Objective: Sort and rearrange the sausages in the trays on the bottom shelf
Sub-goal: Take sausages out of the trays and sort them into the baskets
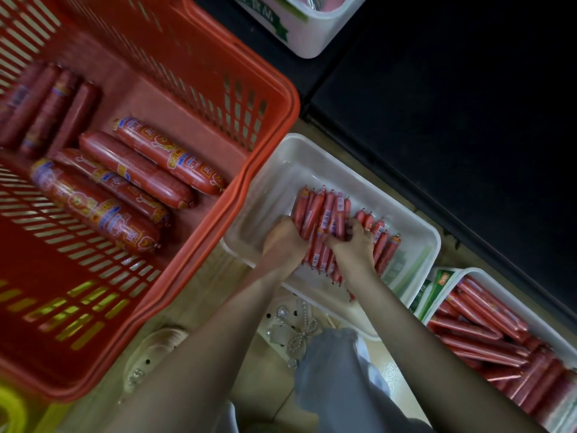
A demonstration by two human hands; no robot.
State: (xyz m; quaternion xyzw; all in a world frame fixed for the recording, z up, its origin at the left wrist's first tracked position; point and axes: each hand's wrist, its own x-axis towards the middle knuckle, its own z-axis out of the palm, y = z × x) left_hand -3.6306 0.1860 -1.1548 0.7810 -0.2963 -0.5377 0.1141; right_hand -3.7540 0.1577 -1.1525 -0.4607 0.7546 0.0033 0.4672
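1. Containers
- White tray [274, 170], centre of view: holds the small sausages [321, 214]. Its left half is bare. It sits just beside the red basket [271, 120], rim near rim.
- Red basket, slotted walls and floor: holds several large sausages [137, 170] lying side by side on a diagonal, with more of them blurred at the far left.
- Second white tray [505, 292], lower right: filled with long thin sausages [480, 332], stacked roughly parallel in layers.
- Third white tray [315, 42], top edge: contents too cropped to identify.

2. Task item
- The small sausages are short, thin, red-cased sticks with pinched ends. Some show a white barcode label.
- Most form one tight bundle in the middle of the white tray, all lying the same way.
- A loose row [385, 242] lies just right of the bundle, toward the tray's right wall.

3. Hand pose
- Both my forearms reach forward into the white tray from the lower edge of view.
- My left hand [285, 237] is at the bundle's left side, fingers curled in against it.
- My right hand [356, 243] is at the bundle's right side, fingers curled over the sausages.
- The bundle is clamped between the two hands.
- Below my arms, a pale trouser leg [337, 385] and a white decorated shoe [290, 326] rest on the floor.
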